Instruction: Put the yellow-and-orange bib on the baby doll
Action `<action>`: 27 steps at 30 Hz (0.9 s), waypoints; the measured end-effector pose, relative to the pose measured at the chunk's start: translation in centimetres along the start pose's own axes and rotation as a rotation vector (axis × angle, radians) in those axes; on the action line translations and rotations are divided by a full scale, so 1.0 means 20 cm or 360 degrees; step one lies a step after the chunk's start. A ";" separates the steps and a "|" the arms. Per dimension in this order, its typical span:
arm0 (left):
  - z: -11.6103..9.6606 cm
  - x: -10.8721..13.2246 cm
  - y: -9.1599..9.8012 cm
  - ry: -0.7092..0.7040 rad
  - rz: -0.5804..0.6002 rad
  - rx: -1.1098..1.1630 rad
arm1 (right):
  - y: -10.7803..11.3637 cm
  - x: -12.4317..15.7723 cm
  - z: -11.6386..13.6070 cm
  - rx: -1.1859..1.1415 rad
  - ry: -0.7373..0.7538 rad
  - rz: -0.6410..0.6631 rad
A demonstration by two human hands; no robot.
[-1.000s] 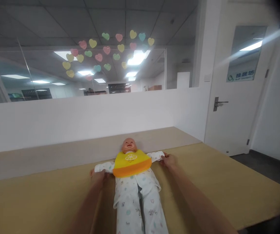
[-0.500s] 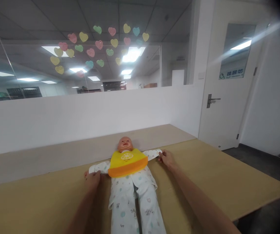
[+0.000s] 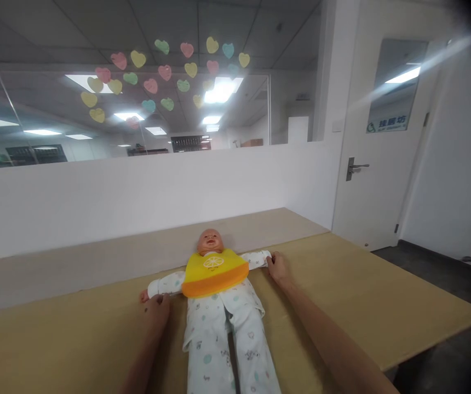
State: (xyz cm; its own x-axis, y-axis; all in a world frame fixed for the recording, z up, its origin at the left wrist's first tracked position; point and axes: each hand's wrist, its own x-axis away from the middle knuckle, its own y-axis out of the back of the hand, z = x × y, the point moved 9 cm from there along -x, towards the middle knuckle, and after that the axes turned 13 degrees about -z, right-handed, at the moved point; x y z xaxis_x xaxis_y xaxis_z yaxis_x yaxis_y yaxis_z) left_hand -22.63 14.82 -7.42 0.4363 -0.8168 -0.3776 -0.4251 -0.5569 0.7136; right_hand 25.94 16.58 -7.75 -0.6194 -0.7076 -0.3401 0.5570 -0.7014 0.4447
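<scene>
A baby doll (image 3: 210,241) lies on its back on the table, arms spread, in a white patterned outfit (image 3: 206,328). Over its chest sits a yellow bib (image 3: 214,265) with an orange lower pocket and a white citrus-slice print. My right hand (image 3: 278,268) pinches the cuff of the doll's sleeve (image 3: 256,259) on the right. Just below the other sleeve (image 3: 167,283) is my left hand (image 3: 156,313), its fingers loosely bent and apart from the cuff. The doll's small hand (image 3: 144,296) shows beyond that cuff.
The tan table (image 3: 367,295) ends in an edge at the right. A paler strip (image 3: 108,257) runs along its back, against a low white wall (image 3: 137,191). Glass with heart-shaped notes (image 3: 164,73) rises above. A white door (image 3: 379,191) stands at the right.
My left hand has dropped slightly away from the doll's cuff, baring more of the doll's hand. My right hand stays at the other cuff. The view has shifted slightly.
</scene>
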 end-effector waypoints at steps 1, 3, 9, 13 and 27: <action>-0.01 0.01 0.01 0.0007 0.0007 0.0035 | 0.03 0.01 0.01 0.0033 0.0024 -0.0032; -0.03 0.04 0.01 0.0007 0.0029 0.0113 | 0.08 0.05 0.04 0.0090 0.0080 -0.0088; -0.14 0.08 -0.01 -0.0156 0.0098 0.0378 | 0.06 0.24 0.24 0.0250 0.0500 0.0084; -0.20 0.08 -0.05 -0.0356 0.0107 0.0532 | -0.06 0.34 0.35 0.0178 0.0784 0.0389; -0.15 0.11 0.03 -0.0191 0.0031 0.0621 | -0.08 0.26 0.13 0.0017 0.0407 0.0245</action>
State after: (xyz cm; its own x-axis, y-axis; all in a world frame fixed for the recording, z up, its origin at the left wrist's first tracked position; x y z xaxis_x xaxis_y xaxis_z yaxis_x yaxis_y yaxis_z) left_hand -19.60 13.21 -6.05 0.3395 -0.8265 -0.4490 -0.7115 -0.5379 0.4522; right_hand 20.44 14.35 -8.17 -0.3680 -0.8052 -0.4649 0.6268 -0.5842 0.5156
